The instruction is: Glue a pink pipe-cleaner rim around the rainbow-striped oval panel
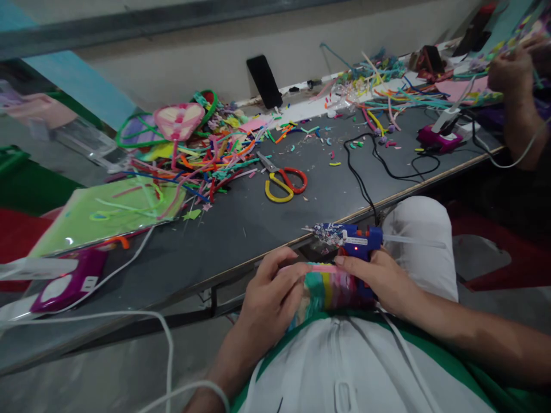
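While the left grip [269, 298] clasps a striped roll [329, 289], the right grip [383, 281] clamps a glue gun [361, 240].

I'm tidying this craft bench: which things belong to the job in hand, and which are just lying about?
In hand:
- striped piece, gripped by the left hand
- blue glue gun, held in the right hand

Lying about on the table:
- scissors
- pipe-cleaner pile
- phone
- purple glue gun
- green sheet
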Tool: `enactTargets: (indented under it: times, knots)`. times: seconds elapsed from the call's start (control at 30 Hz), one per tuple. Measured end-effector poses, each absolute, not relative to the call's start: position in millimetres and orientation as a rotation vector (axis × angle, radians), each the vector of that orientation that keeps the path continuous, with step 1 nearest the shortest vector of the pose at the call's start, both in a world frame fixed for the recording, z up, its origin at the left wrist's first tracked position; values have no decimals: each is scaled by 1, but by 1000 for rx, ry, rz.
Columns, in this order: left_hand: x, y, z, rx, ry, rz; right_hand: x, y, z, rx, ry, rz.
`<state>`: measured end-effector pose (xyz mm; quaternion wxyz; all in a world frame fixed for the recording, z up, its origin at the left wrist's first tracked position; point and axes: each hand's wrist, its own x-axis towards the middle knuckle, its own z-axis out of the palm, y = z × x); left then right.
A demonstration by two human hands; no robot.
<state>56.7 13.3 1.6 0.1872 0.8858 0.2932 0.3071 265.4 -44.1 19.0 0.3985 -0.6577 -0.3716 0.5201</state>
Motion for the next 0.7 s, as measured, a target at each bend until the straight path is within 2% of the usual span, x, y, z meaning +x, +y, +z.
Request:
enactTargets:
  times: [0.23,0.43,0.7]
  knots:
    - [55,16,1,2459,781,846,265,-42,21,-1792,-987,1298]
    - [57,14,2,2465,787,886,264,-32,20,-1721,-1133,1191]
    - [58,12,4,2483,810,887,254,-22,34,-1791,-1129,1306]
